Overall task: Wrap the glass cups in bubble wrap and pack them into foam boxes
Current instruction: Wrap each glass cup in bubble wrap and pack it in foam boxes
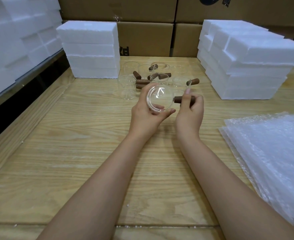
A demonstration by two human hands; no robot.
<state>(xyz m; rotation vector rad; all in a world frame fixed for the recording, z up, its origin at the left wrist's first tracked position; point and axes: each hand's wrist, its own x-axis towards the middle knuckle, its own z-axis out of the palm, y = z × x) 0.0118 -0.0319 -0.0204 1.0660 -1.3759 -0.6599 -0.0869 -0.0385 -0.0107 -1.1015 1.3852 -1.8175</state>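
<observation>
Well, our left fingers (pixel 167 113) curl under the clear round glass cup (pixel 160 98) and cradle its wall, with the thumb side wrapped over its far edge. Our right fingers (pixel 197 100) are closed round the cup's short brown wooden handle (pixel 180 99), the thumb laid along the top of it. So our left hand (pixel 148 110) grips the glass body and our right hand (pixel 191 110) grips the handle. We hold the cup up off the table, tipped so that its open mouth faces us and we look straight into it. The glass is colourless and thin, with bright glints along the rim. The handle is a stubby cylinder that juts out sideways to the right.

Just behind the held cup we see a cluster of clear glass cups (pixel 127 85) with the same brown handles, some upright, at least one seemingly on its side. Behind the held cup and to its left stands a neat stack of white foam boxes (pixel 90 49). Behind it and to its right is a larger stepped stack of foam boxes (pixel 243 63). Far to the left of the cup rises a pile of white foam blocks (pixel 18 40). To the right of the cup and nearer to us, a pile of clear bubble wrap sheets (pixel 272 153) lies flat.

Under the cup spreads the pale wooden table (pixel 73 153), its grain plain to see, with small white crumbs scattered on it. Beyond everything stands a wall of brown cardboard boxes (pixel 142 37).
</observation>
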